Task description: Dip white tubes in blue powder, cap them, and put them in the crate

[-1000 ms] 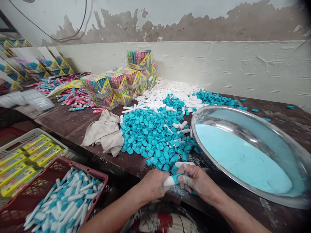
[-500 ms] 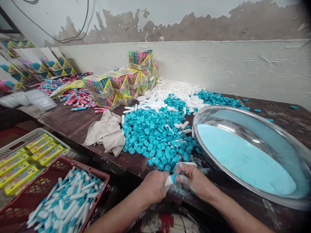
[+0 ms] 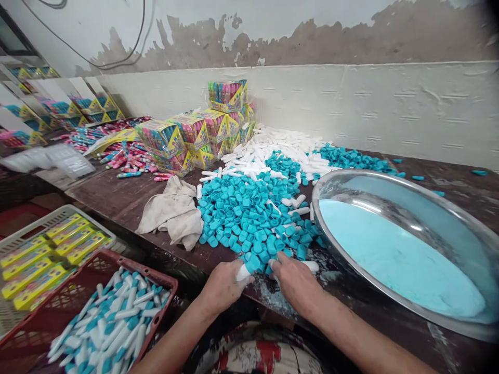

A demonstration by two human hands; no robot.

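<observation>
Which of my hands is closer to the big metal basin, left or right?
Right. Your right hand is left of the metal basin, at the near edge of the blue caps; your left hand, gripping a white tube, is farther left.

A single head-worn camera is looking forward and down from above the left hand (image 3: pixel 225 283) and right hand (image 3: pixel 295 280), catching both close up. Across the table (image 3: pixel 109 200), it is facing the wall (image 3: pixel 362 101) farther off.

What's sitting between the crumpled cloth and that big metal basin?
A heap of teal caps, with some white tubes near the metal basin, fills the stretch from the crumpled cloth, as the head view shows.
</observation>
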